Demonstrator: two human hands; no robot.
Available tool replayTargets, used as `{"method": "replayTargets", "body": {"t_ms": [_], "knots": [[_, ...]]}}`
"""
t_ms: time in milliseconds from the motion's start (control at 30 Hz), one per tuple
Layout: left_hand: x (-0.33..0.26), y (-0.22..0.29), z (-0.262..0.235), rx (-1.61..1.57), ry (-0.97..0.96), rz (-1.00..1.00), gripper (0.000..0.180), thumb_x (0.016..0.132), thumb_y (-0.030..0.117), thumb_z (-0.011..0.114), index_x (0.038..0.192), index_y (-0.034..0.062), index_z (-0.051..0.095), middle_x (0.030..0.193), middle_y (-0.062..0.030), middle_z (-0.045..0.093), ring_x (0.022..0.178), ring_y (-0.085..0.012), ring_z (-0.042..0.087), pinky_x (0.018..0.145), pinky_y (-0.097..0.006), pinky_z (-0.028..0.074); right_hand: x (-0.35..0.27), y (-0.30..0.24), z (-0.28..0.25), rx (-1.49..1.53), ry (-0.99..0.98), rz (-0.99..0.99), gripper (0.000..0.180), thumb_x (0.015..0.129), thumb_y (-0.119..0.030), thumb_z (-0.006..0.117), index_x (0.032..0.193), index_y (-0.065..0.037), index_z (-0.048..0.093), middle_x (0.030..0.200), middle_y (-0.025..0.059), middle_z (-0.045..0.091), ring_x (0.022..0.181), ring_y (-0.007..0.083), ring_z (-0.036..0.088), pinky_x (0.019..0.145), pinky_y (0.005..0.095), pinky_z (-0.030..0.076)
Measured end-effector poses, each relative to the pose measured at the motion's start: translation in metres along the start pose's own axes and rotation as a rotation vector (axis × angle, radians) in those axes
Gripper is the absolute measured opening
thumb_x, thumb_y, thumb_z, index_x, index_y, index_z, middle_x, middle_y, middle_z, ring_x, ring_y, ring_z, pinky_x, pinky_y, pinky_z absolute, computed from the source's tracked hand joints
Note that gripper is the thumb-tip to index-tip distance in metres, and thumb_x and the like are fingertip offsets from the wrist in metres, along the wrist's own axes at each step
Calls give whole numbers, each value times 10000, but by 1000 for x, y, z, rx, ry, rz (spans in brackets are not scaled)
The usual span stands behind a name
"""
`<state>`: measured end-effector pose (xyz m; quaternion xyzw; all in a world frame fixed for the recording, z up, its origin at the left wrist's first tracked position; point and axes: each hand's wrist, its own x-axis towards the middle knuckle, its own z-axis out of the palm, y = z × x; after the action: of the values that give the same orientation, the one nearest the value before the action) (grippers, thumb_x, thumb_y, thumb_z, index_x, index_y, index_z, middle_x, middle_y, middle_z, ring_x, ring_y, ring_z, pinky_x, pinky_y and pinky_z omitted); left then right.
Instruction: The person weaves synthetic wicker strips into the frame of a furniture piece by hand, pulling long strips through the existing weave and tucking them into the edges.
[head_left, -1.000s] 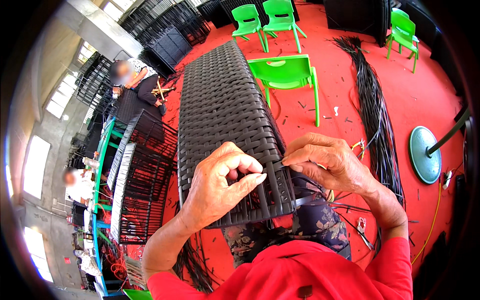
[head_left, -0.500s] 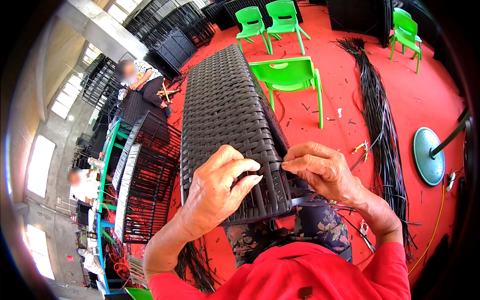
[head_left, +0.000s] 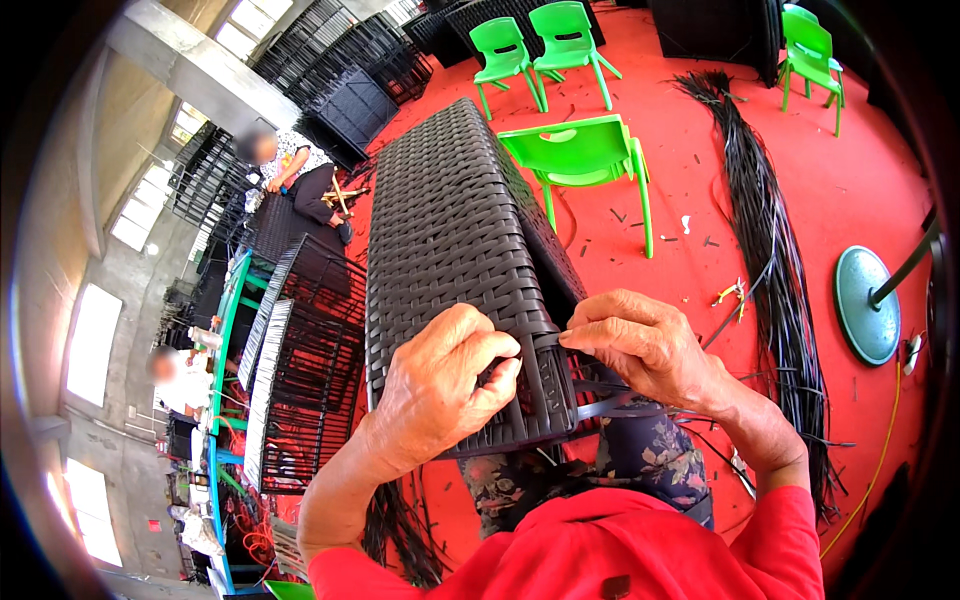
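A long black woven wicker piece [head_left: 440, 220] stands in front of me, its near end close to my lap. Over the near right part of its top, my left hand [head_left: 445, 385] has thumb and index finger brought together in a pinch; whatever lies between the tips is too small to make out. At the right edge, my right hand [head_left: 645, 345] pinches a flat black plastic strip [head_left: 548, 341] that runs into the weave. Loose strip ends hang below, between the piece and my knees.
Right of me, a long bundle of black strips [head_left: 765, 230] lies on the red floor beside yellow-handled cutters [head_left: 735, 295]. A green chair [head_left: 580, 155] stands beyond. Black frames [head_left: 310, 390] stand at left, with a seated person [head_left: 300, 175] farther back. A round-based stand [head_left: 867, 305] is at right.
My left thumb and index finger have drawn closer together. My right hand keeps its pinch at the edge, slightly lower. The whole view has shifted a little.
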<state>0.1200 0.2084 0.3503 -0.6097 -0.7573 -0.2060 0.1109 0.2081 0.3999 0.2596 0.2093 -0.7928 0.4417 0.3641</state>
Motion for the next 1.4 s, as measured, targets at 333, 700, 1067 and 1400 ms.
{"method": "replayTargets", "body": {"t_ms": [333,700,1067,1400], "knots": [[-7,1,7,97,141,57,199,637,-29,716,797,43,623,717,-64,538,602,-186,552,513,-276,451,-1,0,0,3,39,36,238,739,-2,634,970,-61,635,907,108,580,820,265,605,683,337,508],[-9,-7,-15,646,36,481,291,630,60,622,906,-31,613,838,-79,538,692,-184,536,527,-279,410,4,-3,0,85,-19,69,229,758,-38,639,987,-45,620,877,113,591,800,269,607,671,337,502],[-6,-8,-13,210,-69,187,327,635,-43,688,951,2,615,888,-98,591,731,-255,600,604,-327,502,8,-8,-1,142,-61,189,195,778,-60,651,962,-13,605,825,102,617,738,238,623,643,305,497],[-37,-20,-34,451,61,195,289,614,-42,658,899,-11,621,840,-98,588,723,-255,595,598,-339,472,6,1,-26,62,-288,362,318,787,-203,673,1048,-44,584,797,133,636,686,257,634,589,334,494]]}}
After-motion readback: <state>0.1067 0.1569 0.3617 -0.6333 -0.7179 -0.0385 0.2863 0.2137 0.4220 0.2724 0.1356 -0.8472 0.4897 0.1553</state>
